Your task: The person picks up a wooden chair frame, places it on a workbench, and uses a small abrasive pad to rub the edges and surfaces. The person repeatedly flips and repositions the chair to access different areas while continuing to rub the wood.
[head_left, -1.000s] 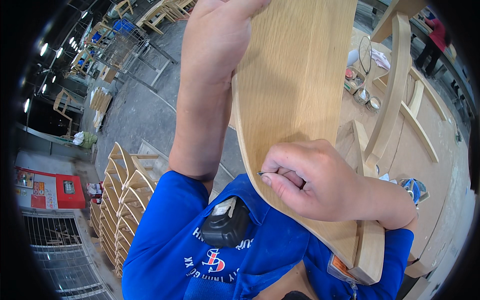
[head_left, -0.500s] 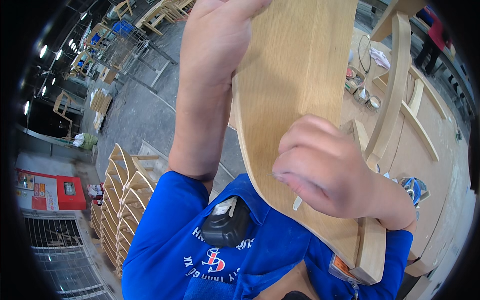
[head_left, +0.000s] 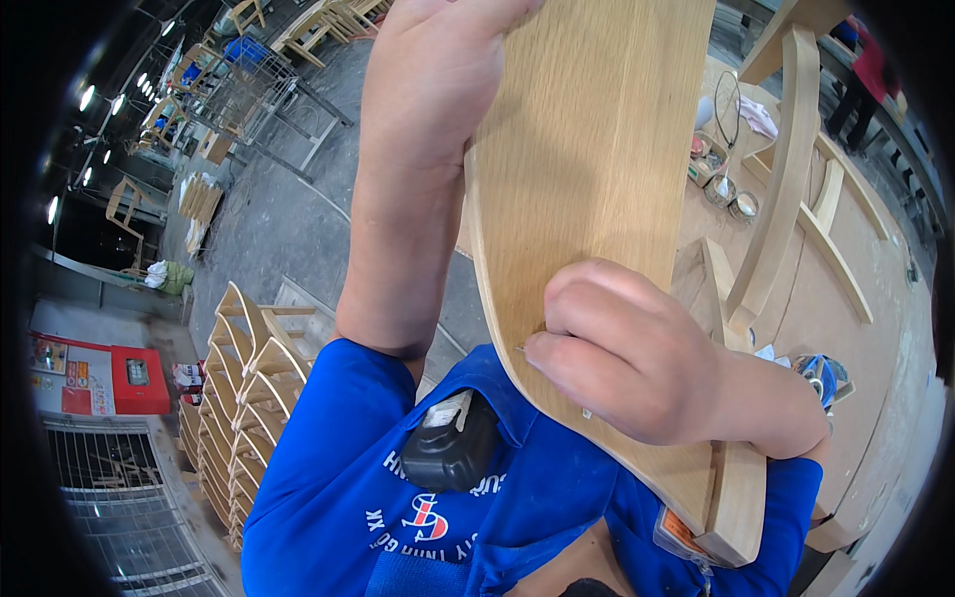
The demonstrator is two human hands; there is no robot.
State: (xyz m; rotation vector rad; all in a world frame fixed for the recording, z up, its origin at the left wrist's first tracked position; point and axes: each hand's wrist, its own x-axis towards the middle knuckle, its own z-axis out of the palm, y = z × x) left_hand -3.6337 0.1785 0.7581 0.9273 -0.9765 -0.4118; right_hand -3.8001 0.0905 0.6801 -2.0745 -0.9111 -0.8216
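Observation:
A broad, curved light-wood chair panel (head_left: 587, 149) stretches from the top of the view down to my chest, joined to a wooden chair frame (head_left: 781, 189) on the right. At the panel's upper left edge, my left hand (head_left: 438, 80) grips it with the thumb over the face; its other fingers are hidden. My right hand (head_left: 632, 358) is closed in a pinch against the lower part of the panel. A tiny tip pokes from those fingers, too small to name. A small pale mark or chip (head_left: 587, 412) shows just below the right hand.
A round-edged worktable (head_left: 846, 368) stands at right, holding small jars (head_left: 731, 194), a white cloth (head_left: 758, 116) and a blue roll-like item (head_left: 818, 378). Stacked curved wooden parts (head_left: 244, 398) stand at lower left. A person (head_left: 867, 85) is at far upper right.
My right hand has slid left and slightly down across the panel, covering more of the pale mark. The left hand and the panel stay nearly still.

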